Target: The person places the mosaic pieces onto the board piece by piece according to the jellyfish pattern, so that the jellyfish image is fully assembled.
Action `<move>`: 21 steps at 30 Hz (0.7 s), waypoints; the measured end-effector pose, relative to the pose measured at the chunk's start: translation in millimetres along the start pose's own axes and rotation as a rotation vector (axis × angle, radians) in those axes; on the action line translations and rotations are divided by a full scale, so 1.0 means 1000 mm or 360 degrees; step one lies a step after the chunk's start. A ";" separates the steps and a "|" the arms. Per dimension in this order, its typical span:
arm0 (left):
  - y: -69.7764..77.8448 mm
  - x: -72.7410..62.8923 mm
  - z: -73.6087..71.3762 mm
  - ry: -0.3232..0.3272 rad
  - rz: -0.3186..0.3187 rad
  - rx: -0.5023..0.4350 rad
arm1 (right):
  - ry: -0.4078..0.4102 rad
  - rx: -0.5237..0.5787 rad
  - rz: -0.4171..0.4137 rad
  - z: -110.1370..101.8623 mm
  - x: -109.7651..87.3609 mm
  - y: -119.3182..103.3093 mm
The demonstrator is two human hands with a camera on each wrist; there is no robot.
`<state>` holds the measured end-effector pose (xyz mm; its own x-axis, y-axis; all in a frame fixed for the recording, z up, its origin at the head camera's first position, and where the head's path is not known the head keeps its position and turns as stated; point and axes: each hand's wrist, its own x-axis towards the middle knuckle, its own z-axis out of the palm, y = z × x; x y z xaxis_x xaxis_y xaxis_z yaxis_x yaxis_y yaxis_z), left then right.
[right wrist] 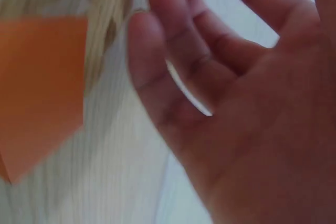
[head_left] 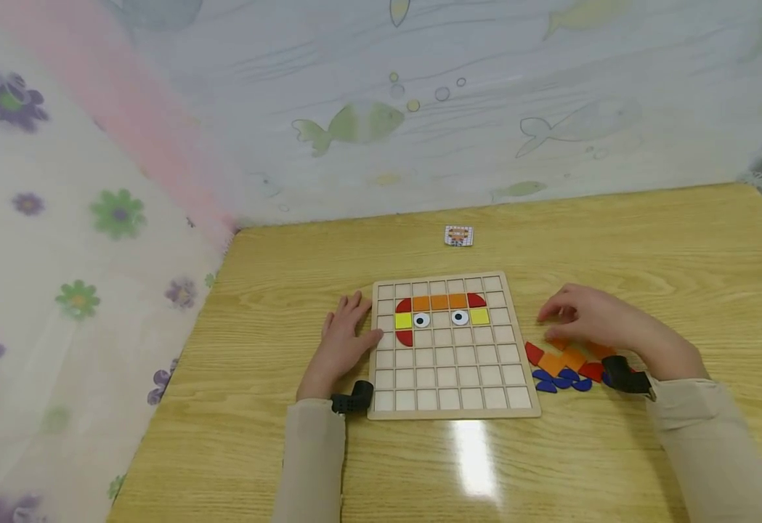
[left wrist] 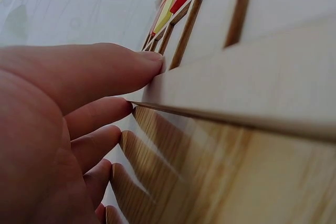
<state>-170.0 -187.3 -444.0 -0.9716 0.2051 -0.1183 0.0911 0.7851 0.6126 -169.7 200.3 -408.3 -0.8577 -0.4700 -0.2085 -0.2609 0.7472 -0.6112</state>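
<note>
My left hand (head_left: 344,339) rests at the left side of a wooden grid board (head_left: 455,415), thumb (left wrist: 121,69) on its rim and the fairly straight fingers spread beside it. On the board, a row of orange squares (head_left: 439,302) lies between red rounded corner pieces (head_left: 476,300). Below them are two eye discs (head_left: 422,320) between yellow squares (head_left: 403,321), and one more red piece (head_left: 404,338) at the left. My right hand (head_left: 593,317) hovers over loose pieces, its fingers loosely bent with nothing seen between them. An orange piece (right wrist: 44,93) lies near its fingertips.
Right of the board lie loose orange squares (head_left: 551,362), red pieces (head_left: 591,372) and several blue rounded pieces (head_left: 546,386). A small picture card (head_left: 458,235) with a grid pattern lies behind the board. Patterned walls (head_left: 354,167) border the wooden table (head_left: 263,305) at the back and left.
</note>
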 end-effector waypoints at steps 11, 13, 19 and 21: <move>0.000 0.000 0.000 0.0007 0.0000 0.0008 | -0.0073 -0.0107 0.0117 -0.003 0.000 0.003; 0.001 0.000 0.000 0.0001 -0.0008 0.0008 | -0.0044 -0.0148 0.0149 -0.002 0.001 0.001; 0.002 -0.001 0.000 -0.0005 -0.0016 0.0003 | 0.0044 -0.0193 0.0153 -0.001 0.001 -0.003; 0.003 -0.002 -0.001 0.0000 -0.0019 0.0004 | 0.0075 -0.0169 0.0140 0.000 0.002 -0.004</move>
<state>-168.3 -185.9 -441.8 -0.9726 0.1959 -0.1255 0.0803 0.7890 0.6091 -170.4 196.6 -406.2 -0.8985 -0.3797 -0.2203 -0.2269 0.8313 -0.5074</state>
